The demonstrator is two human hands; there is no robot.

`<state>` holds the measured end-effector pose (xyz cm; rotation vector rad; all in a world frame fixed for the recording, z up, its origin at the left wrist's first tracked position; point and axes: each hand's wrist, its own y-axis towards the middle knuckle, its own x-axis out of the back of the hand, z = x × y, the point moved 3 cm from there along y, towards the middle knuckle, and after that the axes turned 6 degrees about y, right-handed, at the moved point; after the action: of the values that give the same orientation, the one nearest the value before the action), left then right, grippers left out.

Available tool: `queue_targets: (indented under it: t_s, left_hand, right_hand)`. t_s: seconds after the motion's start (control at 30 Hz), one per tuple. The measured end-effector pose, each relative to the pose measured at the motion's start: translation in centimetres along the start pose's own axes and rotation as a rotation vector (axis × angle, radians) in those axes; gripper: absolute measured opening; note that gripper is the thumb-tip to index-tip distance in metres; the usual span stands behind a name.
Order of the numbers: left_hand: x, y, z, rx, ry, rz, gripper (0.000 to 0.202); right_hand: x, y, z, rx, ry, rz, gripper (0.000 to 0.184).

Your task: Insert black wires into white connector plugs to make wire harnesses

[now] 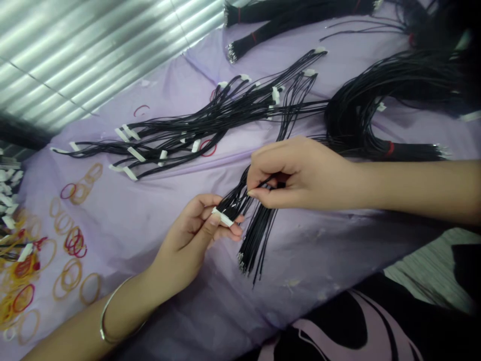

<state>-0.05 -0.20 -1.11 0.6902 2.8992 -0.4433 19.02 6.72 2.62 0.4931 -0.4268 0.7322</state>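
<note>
Grips white connector housing (224,218), fitted with black wires (233,196), in left hand (191,238) above purple tablecloth (139,220); pinches a thin black wire (267,179) in right hand (291,173), near the housing's wired side.

Slots in the white connector (224,218) are too small and blurred to make out, and the right hand (296,175) hides part of the black wires (256,240). The left edge cuts off the white pile (6,193); the looped bundle (347,110) seemingly fades into shadow rightward.
</note>
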Motion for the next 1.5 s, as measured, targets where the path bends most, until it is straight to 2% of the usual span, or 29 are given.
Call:
queue_targets:
  t_s: [0.4,0.67,0.97,1.2,1.5]
  left_hand:
    - [-0.3,0.2,0.0,0.022,-0.007,0.016,0.014]
    - [-0.5,0.1,-0.2,0.039,0.086,0.007,0.013]
    - [-0.4,0.1,-0.2,0.024,0.073,0.031,0.012]
    - [-0.8,0.2,-0.5,0.068,0.207,-0.028,0.015]
    - [-1.1,0.1,-0.6,0.052,0.226,-0.075,0.014]
  right_hand:
    - [-0.4,0.1,-0.2,0.045,-0.010,-0.001,0.003]
    - [-1.2,0.1,-0.6,-0.063,0.061,0.050,0.010]
    - [-1.3,0.3,-0.7,-0.109,0.094,0.066,0.008]
    - [-2.4,0.0,-0.5,-0.075,0.101,0.073,0.009]
    - [-3.5,-0.1,-0.4,-0.013,0.110,0.034,0.012]
